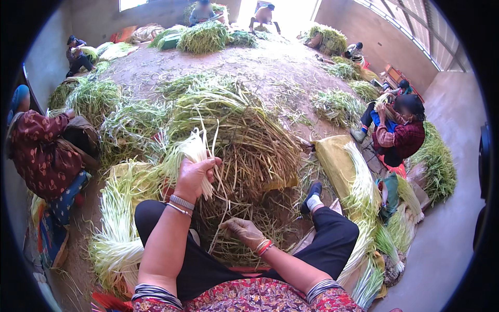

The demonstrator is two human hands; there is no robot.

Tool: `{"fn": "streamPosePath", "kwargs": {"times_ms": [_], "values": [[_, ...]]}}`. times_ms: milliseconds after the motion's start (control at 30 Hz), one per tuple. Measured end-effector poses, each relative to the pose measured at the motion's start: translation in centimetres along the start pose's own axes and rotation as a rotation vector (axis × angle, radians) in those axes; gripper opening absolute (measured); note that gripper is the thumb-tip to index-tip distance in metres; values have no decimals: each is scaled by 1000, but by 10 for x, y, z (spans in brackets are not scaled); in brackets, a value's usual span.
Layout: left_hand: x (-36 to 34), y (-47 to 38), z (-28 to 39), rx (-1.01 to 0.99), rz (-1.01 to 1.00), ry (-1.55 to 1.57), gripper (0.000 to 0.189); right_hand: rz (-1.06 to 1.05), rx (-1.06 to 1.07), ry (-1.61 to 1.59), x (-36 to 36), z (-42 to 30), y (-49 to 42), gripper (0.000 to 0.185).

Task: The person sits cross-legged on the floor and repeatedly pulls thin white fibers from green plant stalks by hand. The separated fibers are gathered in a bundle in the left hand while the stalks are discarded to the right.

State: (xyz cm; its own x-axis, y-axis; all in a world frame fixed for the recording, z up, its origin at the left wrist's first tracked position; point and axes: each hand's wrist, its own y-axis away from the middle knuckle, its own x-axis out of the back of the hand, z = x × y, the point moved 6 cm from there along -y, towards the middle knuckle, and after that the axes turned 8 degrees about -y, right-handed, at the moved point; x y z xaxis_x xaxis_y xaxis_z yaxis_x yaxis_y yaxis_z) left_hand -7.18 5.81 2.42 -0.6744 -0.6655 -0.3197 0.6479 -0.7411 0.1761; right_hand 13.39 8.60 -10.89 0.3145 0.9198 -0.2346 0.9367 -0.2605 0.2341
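Note:
My left hand (197,173), wearing a metal watch band and a bracelet, grips a bunch of long pale vegetable stalks (191,150) upright above my left knee. A few stalks stick out of the bunch past my thumb. My right hand (243,232) seems to wear a thin, soiled glove. Its fingertips are pinched at a thin pale strand (216,236) that hangs down between my knees. Straight ahead lies a big heap of untrimmed stalks (249,144), brown at the near ends and green farther off. Loose green leaf scraps (249,249) cover the ground below my hands.
Pale stalks (117,234) are piled by my left leg. More lie on a yellow sack (331,160) at my right. Seated people flank me: one in a patterned jacket (39,144), one in a checked shirt (407,134). Others sit by heaps (204,37) across the littered floor (249,58).

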Motion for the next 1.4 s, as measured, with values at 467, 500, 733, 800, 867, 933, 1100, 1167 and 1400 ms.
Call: {"fn": "streamPosePath", "kwargs": {"times_ms": [467, 500, 733, 800, 867, 933, 1100, 1167, 1400], "values": [[9, -12, -1, -88, 28, 196, 22, -147, -225, -293, -21, 15, 45, 32], [14, -14, 0, -113, 37, 197, 22, -130, -229, -265, -17, 16, 54, 33], [-10, 14, -37, 2, 9, 28, 43, 151, -45, -268, -6, -60, 74, 33], [-30, 44, -58, 141, -104, -14, 37, 158, -14, -233, -11, -79, 78, 33], [-43, 71, -71, 239, -197, 24, 33, 137, 4, -207, -13, -86, 83, 33], [-46, 86, -77, 266, -225, 89, 36, 83, -28, -153, -12, -80, 84, 33], [-41, 82, -67, 190, -159, 135, 36, 0, -13, -114, -8, -58, 82, 36], [-35, 79, -65, 131, -97, 159, 34, 29, -107, -6, -1, -39, 82, 37], [-29, 65, -60, 26, -15, 27, 36, -63, -375, 1253, 100, 39, 77, 44]]}}
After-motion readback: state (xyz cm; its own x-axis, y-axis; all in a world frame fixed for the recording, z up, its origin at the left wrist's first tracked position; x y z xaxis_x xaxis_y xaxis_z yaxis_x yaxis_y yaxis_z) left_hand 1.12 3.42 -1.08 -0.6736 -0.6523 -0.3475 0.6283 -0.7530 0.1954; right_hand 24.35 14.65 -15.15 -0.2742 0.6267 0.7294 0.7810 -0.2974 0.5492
